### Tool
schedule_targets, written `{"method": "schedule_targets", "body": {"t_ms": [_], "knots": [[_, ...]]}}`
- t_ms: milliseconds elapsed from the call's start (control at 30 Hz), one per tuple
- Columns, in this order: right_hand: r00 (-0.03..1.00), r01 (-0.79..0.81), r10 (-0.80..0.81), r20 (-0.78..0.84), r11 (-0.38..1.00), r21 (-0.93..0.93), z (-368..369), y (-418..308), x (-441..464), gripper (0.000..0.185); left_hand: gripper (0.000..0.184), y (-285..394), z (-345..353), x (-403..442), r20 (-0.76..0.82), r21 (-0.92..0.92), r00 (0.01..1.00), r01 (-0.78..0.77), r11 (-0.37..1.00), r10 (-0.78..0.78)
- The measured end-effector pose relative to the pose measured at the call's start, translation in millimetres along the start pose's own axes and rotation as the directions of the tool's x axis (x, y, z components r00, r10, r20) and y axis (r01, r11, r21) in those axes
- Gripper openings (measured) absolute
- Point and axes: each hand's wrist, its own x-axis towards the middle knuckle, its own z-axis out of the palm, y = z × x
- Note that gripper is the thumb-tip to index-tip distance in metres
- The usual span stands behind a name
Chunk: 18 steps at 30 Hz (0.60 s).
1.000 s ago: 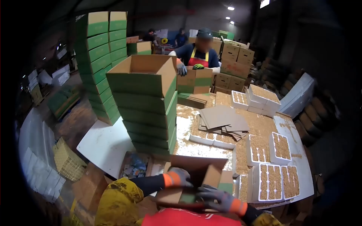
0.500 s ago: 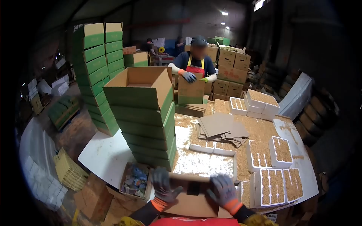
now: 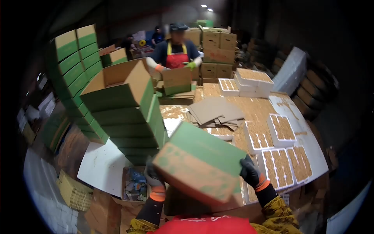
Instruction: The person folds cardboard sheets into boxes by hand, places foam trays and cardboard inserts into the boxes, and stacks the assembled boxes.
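Note:
A green and brown cardboard box [image 3: 202, 162] is lifted and tilted in front of me, between my two gloved hands. My left hand [image 3: 153, 173] grips its lower left corner; the box hides part of the fingers. On the right side, my right hand [image 3: 249, 171] clasps the edge with fingers bent round it. Left of the held box rises a stack of green boxes [image 3: 128, 117], the top one open. Just beside my left hand sits a small carton of colourful scraps [image 3: 135, 185].
Flat cardboard sheets [image 3: 214, 111] lie mid-table. White foam trays filled with brown grains [image 3: 278, 167] stand on the right of the table [image 3: 315, 152]. Across it, a co-worker [image 3: 177, 54] handles another box [image 3: 177, 80]. Taller green stacks [image 3: 76, 78] stand at far left.
The box at the table's near edge has been raised and tilted, its green and brown side now showing. My hands moved with it, the right one outward. The view has shifted.

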Motion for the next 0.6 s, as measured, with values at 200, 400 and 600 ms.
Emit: {"method": "schedule_targets", "body": {"t_ms": [200,400,600], "knots": [[0.931,0.362,0.044,0.362,0.019,-0.932,-3.5,85.8,-59.7,0.038,0.064,-6.6,-51.6,-9.2,0.061,0.307,0.86,0.466,0.83,-0.506],[0.938,0.099,-0.342,-0.057,0.423,-0.901,16.0,96.8,-124.7,0.055,0.055,-32.3,-69.3,30.5,0.362,0.749,0.747,0.122,0.651,-0.558],[0.161,0.229,-0.307,-0.938,0.936,-0.268,-143.5,78.1,-171.0,0.065,0.048,-70.7,-104.8,0.4,0.084,0.687,0.766,0.419,0.594,-0.638]]}}
